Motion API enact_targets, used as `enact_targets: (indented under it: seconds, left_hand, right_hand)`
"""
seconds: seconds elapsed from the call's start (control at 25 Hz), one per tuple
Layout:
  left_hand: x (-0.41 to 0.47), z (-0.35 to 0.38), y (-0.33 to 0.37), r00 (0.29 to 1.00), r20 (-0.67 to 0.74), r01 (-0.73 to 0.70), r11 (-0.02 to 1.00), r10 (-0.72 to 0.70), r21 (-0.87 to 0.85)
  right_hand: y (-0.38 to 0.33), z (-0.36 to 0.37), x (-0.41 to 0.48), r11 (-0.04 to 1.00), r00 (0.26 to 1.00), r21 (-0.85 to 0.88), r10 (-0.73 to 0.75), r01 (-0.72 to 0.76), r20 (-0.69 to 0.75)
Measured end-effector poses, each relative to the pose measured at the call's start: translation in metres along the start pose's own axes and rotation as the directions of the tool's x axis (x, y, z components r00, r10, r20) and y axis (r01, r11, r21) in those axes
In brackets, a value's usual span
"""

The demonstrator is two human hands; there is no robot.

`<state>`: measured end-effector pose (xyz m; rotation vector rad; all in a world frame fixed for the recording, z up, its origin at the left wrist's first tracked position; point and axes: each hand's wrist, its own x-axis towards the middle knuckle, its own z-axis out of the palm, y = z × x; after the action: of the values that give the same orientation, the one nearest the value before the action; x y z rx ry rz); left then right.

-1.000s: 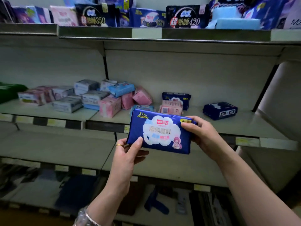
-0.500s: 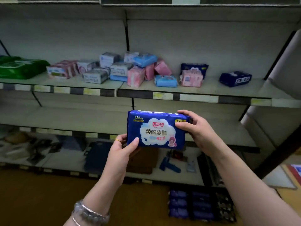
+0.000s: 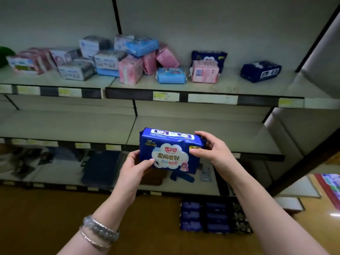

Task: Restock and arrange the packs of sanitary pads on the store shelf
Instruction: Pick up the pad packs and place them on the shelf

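We've got the glossy dark-blue plastic pad pack [image 3: 169,150] mid-frame, gripped by left hand [image 3: 135,165] and right hand [image 3: 211,150], not shelved yet (jumbled pink-and-blue packs [image 3: 132,57] upper left need arranging).

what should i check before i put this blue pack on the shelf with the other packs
1. Grip: left hand and right hand hold the blue pack at opposite sides: ok.
2. Front label faces the person and reads upright: ok.
3. Bare stretch of the upper shelf between the pink pack and the dark blue pack: ok.
4. Dark blue pack is the same product: cannot tell.
5. The heap of pink and light blue packs is tidy: not ok, they lean and overlap.
6. Price tag matches: cannot tell, blurred.
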<state>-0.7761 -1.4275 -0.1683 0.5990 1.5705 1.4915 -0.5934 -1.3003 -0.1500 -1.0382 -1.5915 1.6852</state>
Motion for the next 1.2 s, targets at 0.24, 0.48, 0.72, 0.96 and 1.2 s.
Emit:
enact_targets:
  seconds: [0.24,0.48,0.72,0.96,1.2]
  left_hand:
    - [0.025,0.014,-0.029,0.998,-0.065,0.035,0.992,-0.027,0.125]
    - [0.047,0.02,-0.045,0.995,-0.08,0.066,0.984,-0.054,0.166]
    - [0.087,0.013,-0.079,0.986,-0.025,0.166,0.956,-0.165,0.242]
    - [0.149,0.0,-0.15,0.946,-0.027,0.316,0.898,-0.323,0.308]
    - [0.216,-0.025,-0.263,0.895,0.005,0.41,0.826,-0.446,0.387]
  right_hand:
    - [0.036,-0.009,0.035,0.997,0.995,0.01,0.082,-0.082,0.048]
    - [0.057,-0.01,0.061,0.993,0.993,-0.016,0.113,-0.113,0.031]
    - [0.095,-0.007,0.084,0.979,0.986,-0.12,0.165,-0.166,-0.014]
    - [0.17,0.0,0.111,0.936,0.971,-0.258,0.231,-0.239,-0.06]
    - [0.307,0.026,0.156,0.825,0.96,-0.501,0.277,-0.26,-0.042]
